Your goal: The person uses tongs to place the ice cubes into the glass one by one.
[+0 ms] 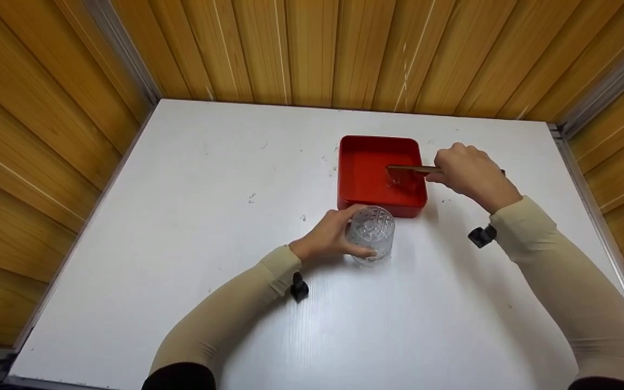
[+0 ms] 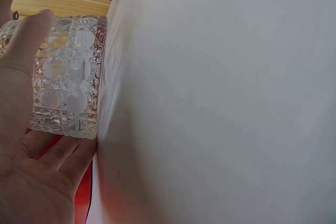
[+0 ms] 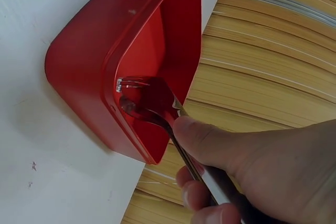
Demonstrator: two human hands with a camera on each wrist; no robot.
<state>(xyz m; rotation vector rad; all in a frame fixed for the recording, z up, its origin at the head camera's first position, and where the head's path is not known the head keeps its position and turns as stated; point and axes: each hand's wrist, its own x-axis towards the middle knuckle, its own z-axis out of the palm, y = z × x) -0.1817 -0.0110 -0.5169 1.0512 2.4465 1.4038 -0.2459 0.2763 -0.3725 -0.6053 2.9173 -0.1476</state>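
My left hand (image 1: pixel 333 233) holds a clear cut-glass tumbler (image 1: pixel 372 230), thumb on one side and fingers on the other. The glass stands on the white table close to the near side of a red square box (image 1: pixel 347 173). In the left wrist view, the thumb lies across the tumbler's (image 2: pixel 68 77) faceted wall. My right hand (image 1: pixel 469 173) grips metal cutlery by the handles at the box's right side. In the right wrist view, a fork's tines (image 3: pixel 135 83) and a spoon's bowl (image 3: pixel 131 106) point into the box. Whether more pieces are in that hand I cannot tell.
The white tabletop (image 1: pixel 182 216) carries small dark marks. Wood-patterned panels (image 1: pixel 312 54) rise behind it and at both sides, with metal strips at the corners. Black wrist mounts (image 1: pixel 299 287) sit on both sleeves.
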